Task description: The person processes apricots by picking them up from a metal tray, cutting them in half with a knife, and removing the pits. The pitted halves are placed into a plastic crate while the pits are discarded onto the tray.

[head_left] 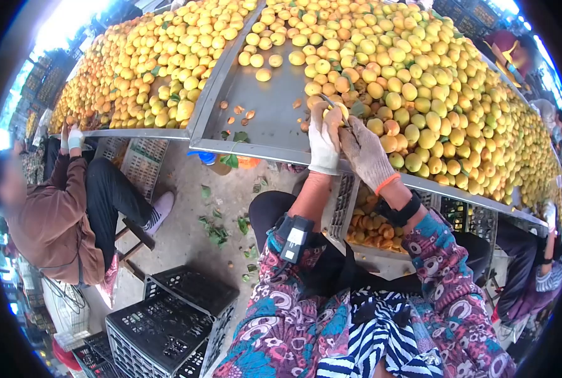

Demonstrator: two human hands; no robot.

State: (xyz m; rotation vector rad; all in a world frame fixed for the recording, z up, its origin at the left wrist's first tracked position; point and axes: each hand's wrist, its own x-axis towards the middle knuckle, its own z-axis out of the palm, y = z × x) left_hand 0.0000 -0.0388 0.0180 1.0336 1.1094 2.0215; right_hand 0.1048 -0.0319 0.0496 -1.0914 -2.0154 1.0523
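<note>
At the front edge of the metal sorting table [255, 131], my two gloved hands meet over a pile of apricots [419, 94]. My left hand [323, 142], in a white glove, is closed around an apricot [340, 111], partly hidden by the fingers. Close against it, my right hand [364, 151], in a dirtier glove with an orange band at the wrist, is closed on a thin, curved, dark tool whose exact kind is not clear. Apricot pits [238, 110] and leaves lie on the bare metal to the left.
Below the table, a crate holds opened apricots [372, 228]. Black plastic crates [161, 327] stand at lower left. A co-worker in a brown jacket [60, 220] sits at left, another person [539, 271] at right. A metal divider [221, 75] splits the table.
</note>
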